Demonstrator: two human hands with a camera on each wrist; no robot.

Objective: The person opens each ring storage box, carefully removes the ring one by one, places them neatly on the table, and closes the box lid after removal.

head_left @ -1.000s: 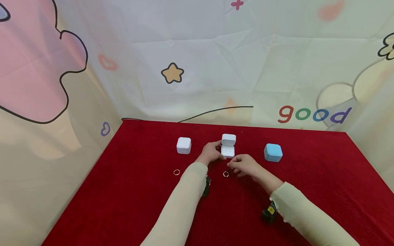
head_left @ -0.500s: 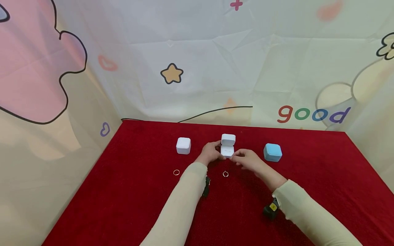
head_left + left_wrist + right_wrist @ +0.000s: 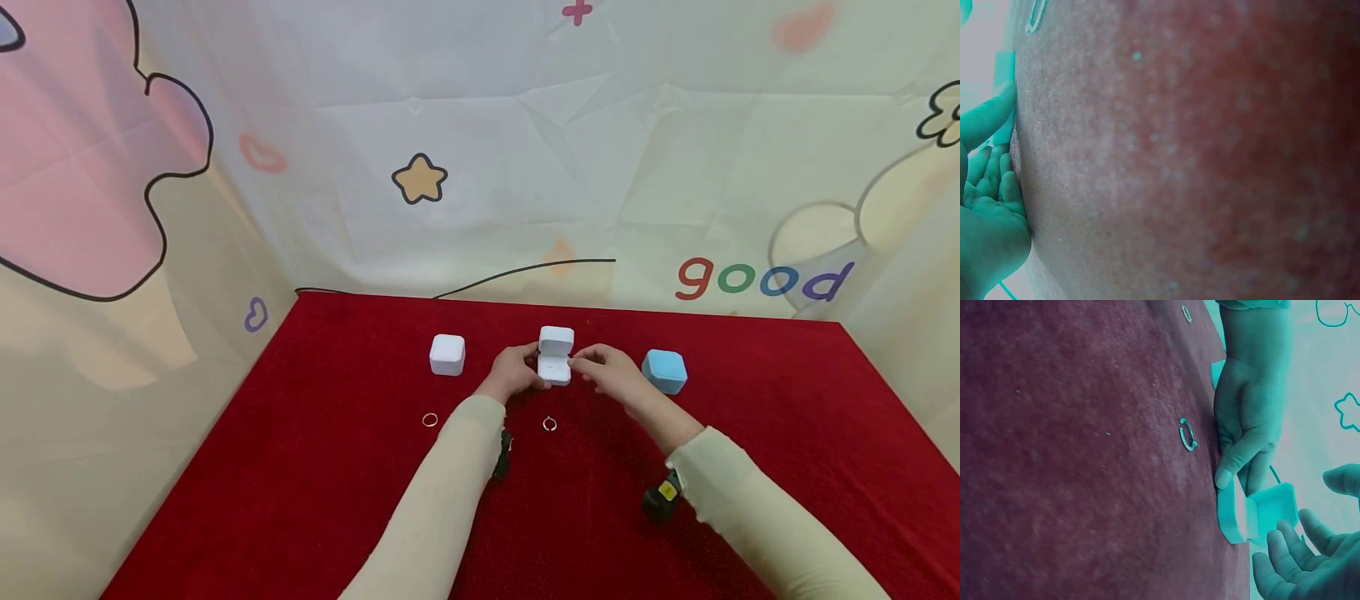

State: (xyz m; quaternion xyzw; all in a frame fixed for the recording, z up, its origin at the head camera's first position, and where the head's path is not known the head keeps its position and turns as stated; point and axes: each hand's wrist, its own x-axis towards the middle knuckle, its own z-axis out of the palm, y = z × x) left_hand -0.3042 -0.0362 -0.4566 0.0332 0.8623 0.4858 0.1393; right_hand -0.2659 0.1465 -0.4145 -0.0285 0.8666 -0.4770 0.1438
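An open white box (image 3: 554, 370) on the red worktop (image 3: 352, 500) is clasped at its left side by the left grip (image 3: 513, 372). Just right of the box, the right grip (image 3: 611, 373) is poised, fingers (image 3: 1280, 553) parted; contact cannot be told. In front of the box, a gapped ring (image 3: 544, 424) is laid.

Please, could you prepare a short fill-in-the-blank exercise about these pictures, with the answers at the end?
1. The left hand holds a white box whose lid is not shut but ____.
2. In the head view, the closed box nearest the right hand is pale ____.
3. There, the cloth is ____.
4. The backdrop carries the printed word "____".

Answers: open; blue; red; good.
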